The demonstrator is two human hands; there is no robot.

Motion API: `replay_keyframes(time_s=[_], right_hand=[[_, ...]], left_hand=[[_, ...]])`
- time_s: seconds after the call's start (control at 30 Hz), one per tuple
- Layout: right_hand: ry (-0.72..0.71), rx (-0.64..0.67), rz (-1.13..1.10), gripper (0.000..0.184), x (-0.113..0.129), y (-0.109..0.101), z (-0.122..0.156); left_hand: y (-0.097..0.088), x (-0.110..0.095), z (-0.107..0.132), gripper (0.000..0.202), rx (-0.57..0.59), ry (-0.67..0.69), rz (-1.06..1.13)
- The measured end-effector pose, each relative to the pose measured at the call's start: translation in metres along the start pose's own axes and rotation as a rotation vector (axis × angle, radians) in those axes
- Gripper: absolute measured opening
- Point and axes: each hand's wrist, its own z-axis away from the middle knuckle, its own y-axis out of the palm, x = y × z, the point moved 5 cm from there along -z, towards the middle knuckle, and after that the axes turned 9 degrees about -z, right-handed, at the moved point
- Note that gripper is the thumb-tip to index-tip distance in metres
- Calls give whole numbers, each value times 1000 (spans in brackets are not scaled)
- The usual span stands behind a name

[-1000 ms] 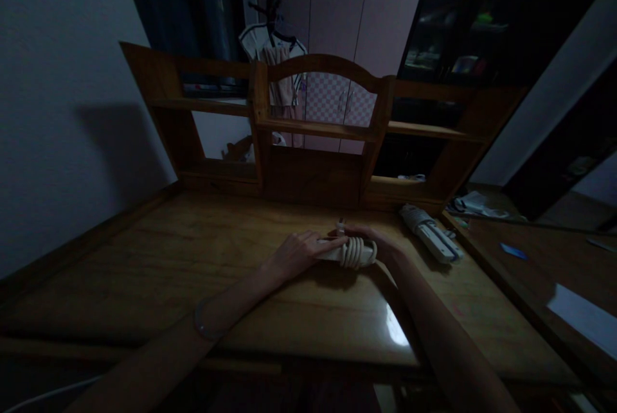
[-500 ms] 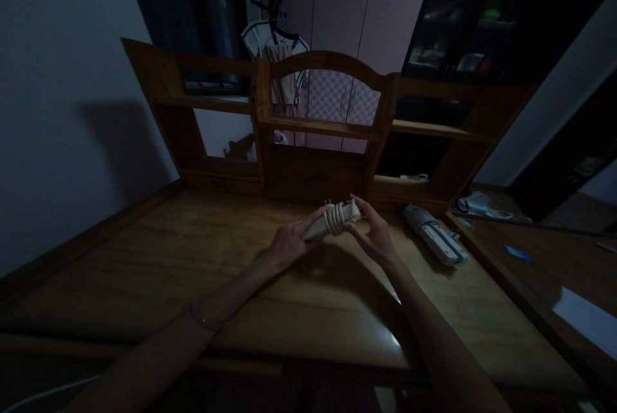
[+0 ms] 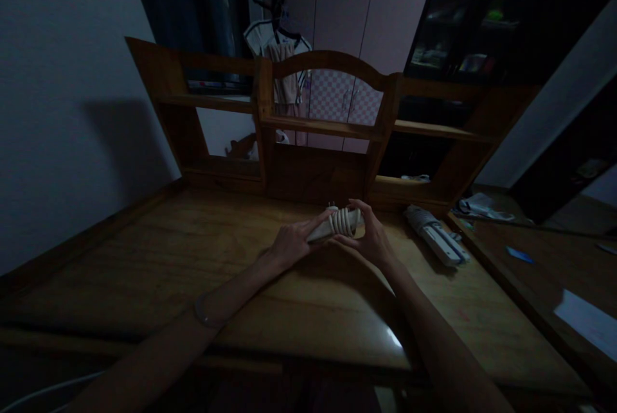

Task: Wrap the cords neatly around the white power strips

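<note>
Both my hands hold a white power strip (image 3: 337,225) with its cord wound round it, lifted a little above the wooden desk (image 3: 193,259). My left hand (image 3: 292,243) grips its near left end with the fingers stretched along it. My right hand (image 3: 369,236) pinches the right end, thumb below and fingers above. The plug end pokes up at the far side of the coil. The room is dim.
A second white power strip (image 3: 436,233) lies on the desk to the right. A wooden shelf unit (image 3: 318,124) stands along the back of the desk. Papers and small items (image 3: 475,206) lie at the right on a darker surface. A wall is at the left.
The strip lay on the desk under both hands a second ago. Both hands have since lifted it and carried it a little away from me, and the right hand's grip has shifted.
</note>
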Motion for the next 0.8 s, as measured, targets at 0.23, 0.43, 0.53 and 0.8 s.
replay_keyframes(time_s=[0.23, 0.43, 0.53, 0.8], right_hand=[[-21, -27, -7, 66, 13, -5, -2], [14, 31, 53, 55, 18, -7, -2], [2, 39, 65, 53, 19, -8, -1], [17, 33, 41, 42, 14, -8, -4]], left_hand=[[-3, -3, 2, 74, -42, 93, 13], [0, -2, 4, 72, -20, 128, 25], [4, -1, 5, 74, 6, 118, 27], [3, -4, 3, 77, 51, 50, 61]])
